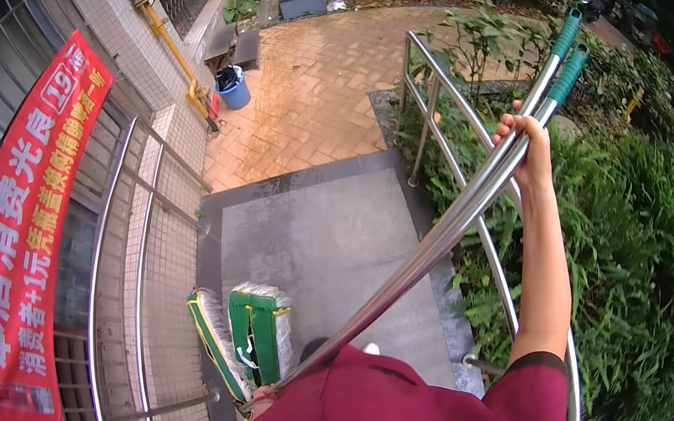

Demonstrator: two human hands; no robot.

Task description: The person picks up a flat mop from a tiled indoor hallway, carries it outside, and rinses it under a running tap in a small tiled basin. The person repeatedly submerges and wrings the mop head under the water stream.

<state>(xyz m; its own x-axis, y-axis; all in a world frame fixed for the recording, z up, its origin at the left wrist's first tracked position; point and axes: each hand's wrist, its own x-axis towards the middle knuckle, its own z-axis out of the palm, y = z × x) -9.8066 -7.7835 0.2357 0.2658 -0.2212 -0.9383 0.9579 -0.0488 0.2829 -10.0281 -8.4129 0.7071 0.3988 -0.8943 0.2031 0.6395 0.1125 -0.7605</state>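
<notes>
Two metal mop poles with green grips run diagonally across the view, side by side. My right hand point(525, 138) is closed around the poles point(438, 240) just below the green grips, at the upper right. Only a small part of my left hand point(262, 400) shows, closed at the lower end of the poles, partly hidden by my dark red shirt. Beside it are two flat mop heads with green fabric backs and pale fringes: one wide mop head point(258, 333) and one narrower, tilted mop head point(218, 344). How the poles join the heads is hidden.
A grey tiled landing point(332, 243) leads to orange brick paving point(311, 81). Metal railings point(428, 126) and dense green plants flank the right. On the left are a tiled wall, barred windows and a red banner point(28, 241) bearing writing. A blue bin point(233, 90) stands ahead by a yellow pipe.
</notes>
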